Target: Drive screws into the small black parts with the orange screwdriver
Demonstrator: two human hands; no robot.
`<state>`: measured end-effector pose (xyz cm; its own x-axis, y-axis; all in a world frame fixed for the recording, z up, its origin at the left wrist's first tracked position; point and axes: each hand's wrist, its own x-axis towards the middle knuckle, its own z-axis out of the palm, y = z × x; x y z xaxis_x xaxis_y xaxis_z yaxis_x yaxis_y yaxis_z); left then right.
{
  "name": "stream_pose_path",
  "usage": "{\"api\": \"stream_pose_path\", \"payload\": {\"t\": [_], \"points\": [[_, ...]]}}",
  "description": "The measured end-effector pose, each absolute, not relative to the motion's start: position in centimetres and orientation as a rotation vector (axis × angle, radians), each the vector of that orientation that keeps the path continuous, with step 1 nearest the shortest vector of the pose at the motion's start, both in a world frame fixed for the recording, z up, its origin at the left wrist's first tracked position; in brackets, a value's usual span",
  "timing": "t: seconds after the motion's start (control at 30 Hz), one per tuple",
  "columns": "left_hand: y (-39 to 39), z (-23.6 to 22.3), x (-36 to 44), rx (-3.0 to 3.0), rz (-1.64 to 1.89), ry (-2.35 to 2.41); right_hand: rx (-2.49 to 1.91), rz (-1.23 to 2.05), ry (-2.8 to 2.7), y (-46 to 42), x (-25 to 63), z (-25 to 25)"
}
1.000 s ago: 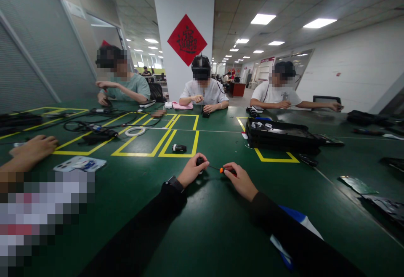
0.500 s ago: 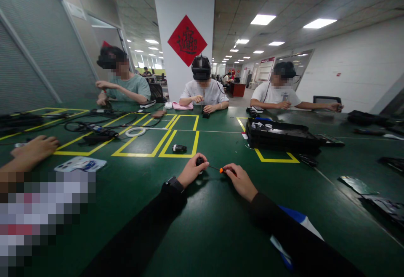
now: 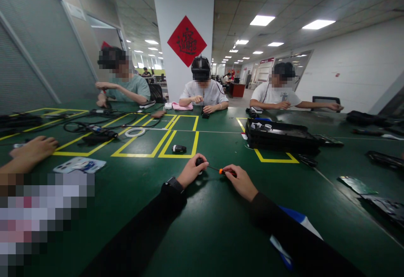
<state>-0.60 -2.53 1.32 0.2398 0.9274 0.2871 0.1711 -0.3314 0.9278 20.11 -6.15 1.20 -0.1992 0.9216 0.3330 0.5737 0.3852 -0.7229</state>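
Note:
My left hand [image 3: 191,171] is closed around a small black cylindrical part [image 3: 199,161], which is mostly covered by the fingers. In my right hand [image 3: 240,181] is a screwdriver [image 3: 221,171] with an orange and black handle, gripped between thumb and fingers. Its thin shaft points left and reaches the black part; the tip's exact seat is hidden. Just beyond my left hand, a black connector with a white ring [image 3: 179,148] lies on its side inside a yellow taped box on the green table [image 3: 202,230].
A black tray [image 3: 277,136] holding small white pieces stands at the right. Black cables [image 3: 91,129] and a white cable coil [image 3: 135,132] lie at the left, near a phone [image 3: 79,164] and a co-worker's hand [image 3: 39,146]. Several people sit opposite. A blue-white packet [image 3: 296,218] lies by my right forearm.
Both hands keep nearly the same place and hold. The screwdriver's handle sits slightly differently in my right fingers. At the far right, a black item on the table has shifted left.

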Motion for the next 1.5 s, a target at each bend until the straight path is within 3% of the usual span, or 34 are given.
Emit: {"api": "stream_pose_path", "payload": {"t": [1.5], "points": [[-1.90,1.25,-1.20,1.278,1.326,0.857,-1.254,0.735,-1.775,-6.20,19.98,2.02]]}}
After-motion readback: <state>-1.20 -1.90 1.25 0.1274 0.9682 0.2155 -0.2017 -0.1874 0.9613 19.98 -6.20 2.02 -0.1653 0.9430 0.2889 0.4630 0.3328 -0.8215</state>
